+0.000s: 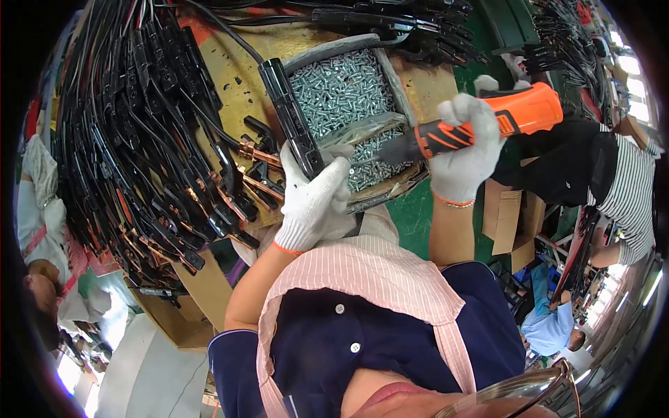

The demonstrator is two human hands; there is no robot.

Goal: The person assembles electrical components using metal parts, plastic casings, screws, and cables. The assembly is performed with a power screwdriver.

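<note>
My left hand (313, 198), in a white knit glove, grips the lower end of a black welding electrode holder (289, 111). A black cable runs from the holder's far end. In my right hand (468, 139), also gloved, is an orange and black electric screwdriver (519, 111), lying nearly level. Its dark nose points left toward the fingers of my left hand, and the tip's exact contact cannot be made out. Beneath the tool and the holder is a grey-edged box (396, 83) of small silvery screws (341, 90); a crumpled clear plastic bag (366, 129) lies across them.
Many black holders with copper ends (139, 139) are heaped on the left of the yellow worktable (240, 90). More black holders (418, 24) lie along the far edge. Cardboard boxes (512, 216) stand at the right. Other people (627, 181) are at both sides.
</note>
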